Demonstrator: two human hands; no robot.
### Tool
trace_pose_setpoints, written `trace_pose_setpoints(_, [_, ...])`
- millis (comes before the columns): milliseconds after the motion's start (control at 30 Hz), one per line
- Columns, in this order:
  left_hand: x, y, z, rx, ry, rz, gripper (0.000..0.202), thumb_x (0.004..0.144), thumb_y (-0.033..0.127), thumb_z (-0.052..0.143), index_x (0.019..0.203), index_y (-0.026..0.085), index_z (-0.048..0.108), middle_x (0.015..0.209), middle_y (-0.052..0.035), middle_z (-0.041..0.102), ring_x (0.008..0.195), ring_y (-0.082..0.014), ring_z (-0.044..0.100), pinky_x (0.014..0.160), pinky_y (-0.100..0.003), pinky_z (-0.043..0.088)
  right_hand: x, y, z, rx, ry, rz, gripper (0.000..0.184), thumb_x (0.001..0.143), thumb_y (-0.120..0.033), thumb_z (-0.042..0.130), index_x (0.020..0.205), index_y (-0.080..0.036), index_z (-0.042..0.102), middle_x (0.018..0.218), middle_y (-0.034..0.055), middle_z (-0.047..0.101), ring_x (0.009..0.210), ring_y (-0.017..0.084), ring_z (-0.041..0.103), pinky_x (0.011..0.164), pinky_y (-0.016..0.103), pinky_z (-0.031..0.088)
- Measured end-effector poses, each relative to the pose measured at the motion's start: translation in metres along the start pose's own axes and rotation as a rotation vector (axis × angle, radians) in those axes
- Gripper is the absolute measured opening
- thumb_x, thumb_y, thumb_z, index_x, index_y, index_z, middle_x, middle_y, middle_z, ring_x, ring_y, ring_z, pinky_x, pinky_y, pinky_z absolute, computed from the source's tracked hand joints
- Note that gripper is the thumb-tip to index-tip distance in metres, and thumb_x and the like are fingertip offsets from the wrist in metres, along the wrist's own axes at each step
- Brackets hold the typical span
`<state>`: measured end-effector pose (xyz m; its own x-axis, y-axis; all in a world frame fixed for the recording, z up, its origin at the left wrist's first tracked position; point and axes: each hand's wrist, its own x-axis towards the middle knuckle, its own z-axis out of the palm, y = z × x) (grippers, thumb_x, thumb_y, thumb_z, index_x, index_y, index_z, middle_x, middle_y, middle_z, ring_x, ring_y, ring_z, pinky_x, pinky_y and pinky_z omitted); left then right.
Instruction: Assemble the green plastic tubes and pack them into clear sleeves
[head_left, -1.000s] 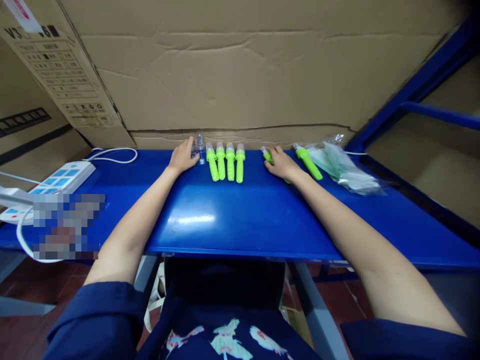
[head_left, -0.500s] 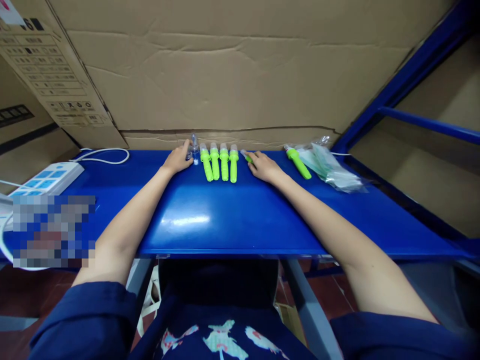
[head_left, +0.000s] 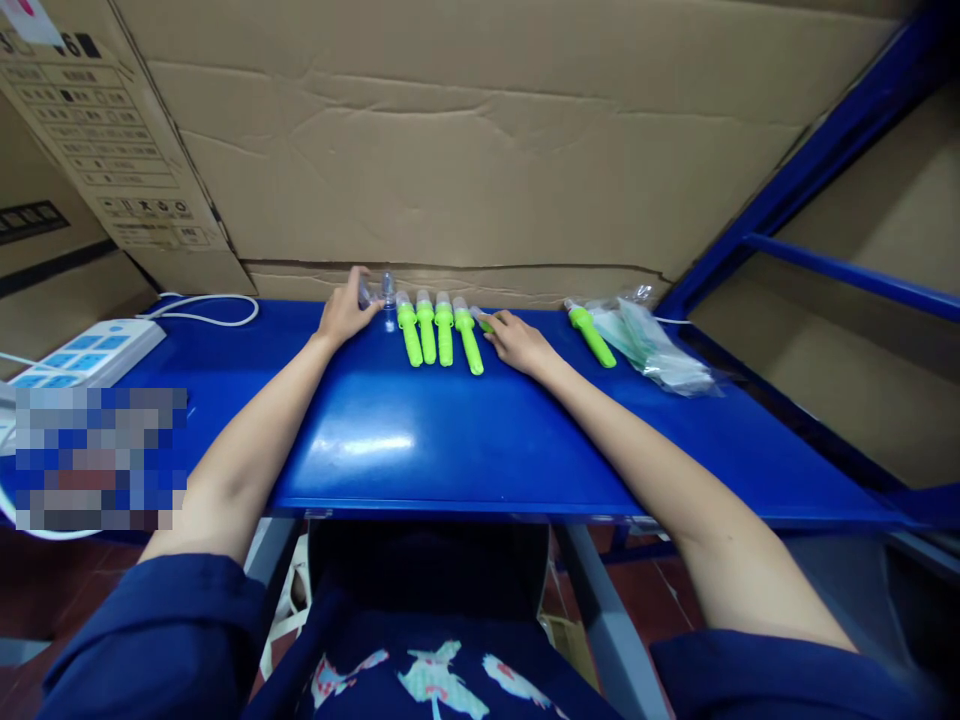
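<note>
Several lime-green pen-shaped pieces (head_left: 437, 331) lie side by side at the back of the blue table (head_left: 465, 430). My right hand (head_left: 516, 342) rests palm down just right of them, fingers covering one more green piece (head_left: 482, 321) pressed against the row. My left hand (head_left: 344, 309) is at the row's left end, fingers curled around a small clear plastic part (head_left: 365, 293). Another clear part (head_left: 388, 290) stands upright between that hand and the green pieces. A single green piece (head_left: 590, 334) lies apart to the right.
Clear plastic bags (head_left: 652, 343) lie at the back right beside the lone green piece. A white power strip (head_left: 86, 356) with its cord sits at the left. Cardboard sheets (head_left: 480, 150) wall off the back; a blue frame (head_left: 817, 160) rises at the right.
My right hand slid left with a green piece, from the gap in the middle up against the row. My left hand lifted slightly around the clear part.
</note>
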<state>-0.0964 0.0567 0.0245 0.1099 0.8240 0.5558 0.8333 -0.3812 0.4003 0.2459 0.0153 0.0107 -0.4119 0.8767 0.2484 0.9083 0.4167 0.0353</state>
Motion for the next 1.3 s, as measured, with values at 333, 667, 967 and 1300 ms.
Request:
trace_pose_setpoints(333, [0.01, 0.014, 0.013, -0.347, 0.312, 0.071, 0.077, 0.076, 0.07, 0.073, 0.13, 0.022, 0.047, 0.095, -0.007, 0.066, 0.088, -0.0248, 0.07, 0.089, -0.045, 0.056, 0.002, -0.002, 0.004, 0.055, 0.125, -0.011, 0.05, 0.103, -0.023, 0.036, 0.152, -0.014, 0.045, 0.145, 0.0198, 0.055, 0.126, 0.034, 0.057, 0.099, 0.048, 0.054])
trace_pose_setpoints(667, [0.018, 0.067, 0.007, -0.425, 0.251, 0.173, 0.065, 0.079, 0.067, 0.072, 0.12, 0.02, 0.055, 0.116, -0.0118, 0.067, 0.115, -0.027, 0.066, 0.098, -0.045, 0.055, -0.007, 0.007, -0.005, 0.266, 0.32, -0.117, 0.048, 0.102, -0.025, 0.038, 0.146, -0.009, 0.048, 0.14, 0.0202, 0.057, 0.132, 0.029, 0.055, 0.11, 0.045, 0.049])
trace_pose_setpoints(967, [-0.024, 0.072, -0.006, -0.489, 0.025, 0.021, 0.045, 0.09, 0.057, 0.062, 0.109, 0.016, 0.064, 0.09, -0.0065, 0.074, 0.083, -0.0197, 0.071, 0.081, -0.034, 0.057, -0.023, -0.02, -0.032, 0.17, 0.256, -0.298, 0.045, 0.104, -0.025, 0.038, 0.146, -0.016, 0.052, 0.149, 0.0175, 0.053, 0.133, 0.029, 0.055, 0.107, 0.045, 0.051])
trace_pose_setpoints(1300, [-0.044, 0.089, 0.005, -0.534, -0.082, 0.054, 0.048, 0.087, 0.059, 0.06, 0.096, 0.014, 0.075, 0.092, -0.0073, 0.079, 0.082, -0.0205, 0.071, 0.078, -0.03, 0.054, -0.019, -0.052, -0.023, 0.218, 0.278, -0.392, 0.047, 0.104, -0.026, 0.043, 0.149, -0.014, 0.048, 0.14, 0.0183, 0.062, 0.124, 0.03, 0.061, 0.104, 0.047, 0.051])
